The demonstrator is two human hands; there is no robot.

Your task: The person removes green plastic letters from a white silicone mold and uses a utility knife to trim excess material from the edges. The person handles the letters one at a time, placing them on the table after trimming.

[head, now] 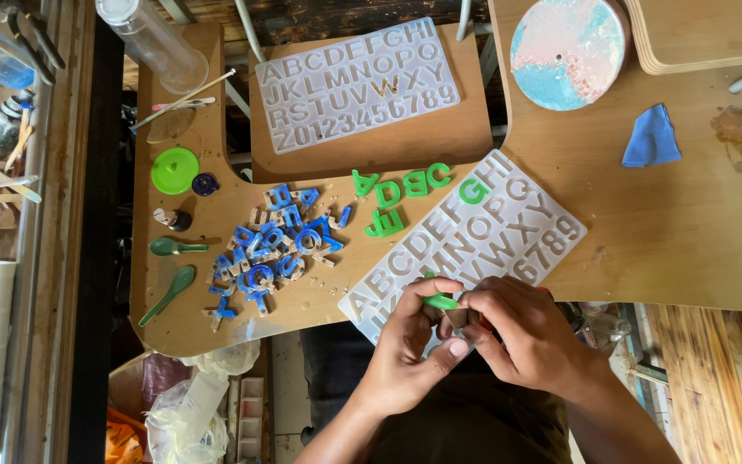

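A heap of blue letters lies on the wooden bench, with a row of green letters just beside it. A clear letter mould lies tilted at the bench edge, one green letter still sitting in it; a second mould lies farther back. A green lid and two green spoons lie to the left, a blue cloth and a round pink-and-blue slab to the right. Over the mould's near corner, the left hand pinches a small green piece between curled fingers. The right hand closes on a small brownish bit just beside it.
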